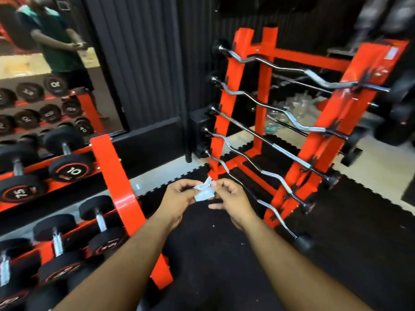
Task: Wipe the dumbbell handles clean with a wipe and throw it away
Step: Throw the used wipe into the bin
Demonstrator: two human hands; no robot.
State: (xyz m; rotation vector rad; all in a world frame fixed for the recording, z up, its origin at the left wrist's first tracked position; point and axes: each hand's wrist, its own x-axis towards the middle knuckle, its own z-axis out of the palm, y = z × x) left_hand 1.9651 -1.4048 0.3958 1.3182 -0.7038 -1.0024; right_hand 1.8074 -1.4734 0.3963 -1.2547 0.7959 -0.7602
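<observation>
Several black dumbbells [67, 167] with metal handles sit on an orange rack [116, 173] at the left, in two sloping tiers; one end plate reads 10, another 75. Far left, a mirror [45, 63] shows more dumbbells and a person standing. Near the middle, both forearms reach forward over the black floor mat [202, 254]. The left hand [177, 196] has its fingers curled, pinching the left side of a small crumpled white wipe [204, 191]. The right hand [229, 198], just beside it, pinches the wipe's right edge between thumb and forefinger, its other fingers loosely bent. The wipe is held in the air between the two hands, well apart from the dumbbells. To the right stands a second orange rack [336, 122] holding several chrome curl bars [280, 68], stacked from far to near.
</observation>
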